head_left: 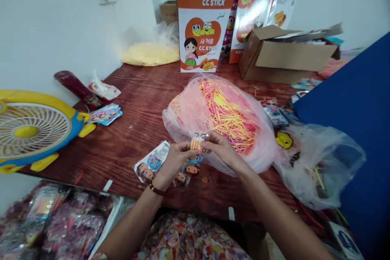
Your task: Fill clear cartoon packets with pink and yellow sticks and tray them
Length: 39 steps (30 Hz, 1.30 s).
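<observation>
In front of me, my left hand (176, 156) and my right hand (222, 149) pinch a small clear packet (196, 144) from both sides. Yellow and pink striped sticks show through it, and cartoon eyes are printed near its top. Just beyond lies a large translucent plastic bag (190, 109), open at the top and full of thin pink and yellow sticks (231, 120). Beside my left wrist, a printed card packet (149, 166) with cartoon girls rests on the table. Another cartoon packet (185, 174) lies below my fingers, partly covered by my left hand.
A yellow and blue fan (36, 130) stands at left, near a dark red bottle (74, 85). Orange-and-white cartons (201, 20) and an open cardboard box (274, 57) line the back. A clear bag (323, 162) lies right. Filled packets (61, 219) sit lower left.
</observation>
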Tool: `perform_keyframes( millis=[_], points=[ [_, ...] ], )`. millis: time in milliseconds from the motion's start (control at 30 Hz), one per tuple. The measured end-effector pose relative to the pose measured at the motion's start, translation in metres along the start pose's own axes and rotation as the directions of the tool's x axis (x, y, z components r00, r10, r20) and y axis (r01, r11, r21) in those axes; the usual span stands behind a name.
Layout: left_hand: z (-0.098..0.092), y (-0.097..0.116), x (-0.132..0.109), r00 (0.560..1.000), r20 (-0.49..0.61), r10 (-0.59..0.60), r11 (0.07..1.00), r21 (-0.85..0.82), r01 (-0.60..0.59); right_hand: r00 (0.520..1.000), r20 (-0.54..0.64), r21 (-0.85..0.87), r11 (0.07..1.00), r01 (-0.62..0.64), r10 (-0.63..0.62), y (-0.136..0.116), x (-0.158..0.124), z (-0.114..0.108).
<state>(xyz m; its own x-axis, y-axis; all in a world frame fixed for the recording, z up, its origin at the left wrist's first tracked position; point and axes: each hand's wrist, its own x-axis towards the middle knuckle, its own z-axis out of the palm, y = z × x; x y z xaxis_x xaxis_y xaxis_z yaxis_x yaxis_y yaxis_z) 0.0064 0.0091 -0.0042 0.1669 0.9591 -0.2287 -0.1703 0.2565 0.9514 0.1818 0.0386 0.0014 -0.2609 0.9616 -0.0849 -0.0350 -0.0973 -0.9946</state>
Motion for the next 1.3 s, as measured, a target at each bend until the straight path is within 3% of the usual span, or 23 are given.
perform_keyframes(
  millis=[100,233,333,500,667,800,900,967,1067,1200,1300],
  points=[
    [-0.005,-0.006,-0.005,0.999,-0.010,-0.034,0.998,-0.045,0.033,0.999,0.024,-0.003,1.000,-0.026,0.026,0.010,-0.004,0.008],
    [-0.009,-0.015,-0.010,0.996,-0.027,-0.088,0.989,-0.120,0.084,0.999,-0.044,0.018,1.000,0.012,-0.011,0.020,-0.006,0.015],
    [-0.011,-0.017,-0.012,0.995,-0.056,-0.084,0.993,-0.085,0.079,0.999,-0.020,0.060,0.998,-0.033,0.035,0.023,-0.007,0.015],
    [-0.011,-0.016,-0.015,0.996,0.002,-0.088,0.996,-0.028,0.088,0.998,0.014,0.080,0.995,-0.059,0.058,0.020,-0.009,0.014],
    [-0.010,-0.018,-0.016,0.999,-0.009,-0.044,0.999,-0.027,0.043,0.999,0.018,-0.137,0.990,0.039,-0.037,0.018,-0.012,0.011],
    [-0.009,-0.017,-0.016,0.998,-0.035,-0.045,0.999,0.026,0.046,0.963,-0.028,-0.382,0.893,0.237,-0.267,-0.002,-0.011,0.000],
    [-0.009,-0.017,-0.016,0.997,-0.024,-0.073,0.995,0.071,0.075,0.920,0.153,-0.547,0.745,0.383,-0.361,-0.020,-0.007,-0.008],
    [-0.009,-0.016,-0.016,0.996,-0.028,-0.080,0.992,0.095,0.082,0.908,0.253,-0.588,0.692,0.419,-0.335,-0.028,-0.002,-0.011],
    [-0.010,-0.015,-0.016,0.997,-0.034,-0.071,0.990,0.120,0.074,0.921,0.296,-0.620,0.682,0.388,-0.254,-0.033,0.006,-0.013],
    [-0.013,-0.015,-0.016,0.999,0.002,-0.043,0.987,0.156,0.042,0.965,0.261,-0.638,0.756,0.146,0.034,-0.041,0.017,-0.012],
    [-0.015,-0.018,-0.014,1.000,0.019,-0.013,0.979,0.202,0.009,0.934,0.263,-0.641,0.768,-0.018,0.242,-0.053,0.022,-0.009]
  ],
)
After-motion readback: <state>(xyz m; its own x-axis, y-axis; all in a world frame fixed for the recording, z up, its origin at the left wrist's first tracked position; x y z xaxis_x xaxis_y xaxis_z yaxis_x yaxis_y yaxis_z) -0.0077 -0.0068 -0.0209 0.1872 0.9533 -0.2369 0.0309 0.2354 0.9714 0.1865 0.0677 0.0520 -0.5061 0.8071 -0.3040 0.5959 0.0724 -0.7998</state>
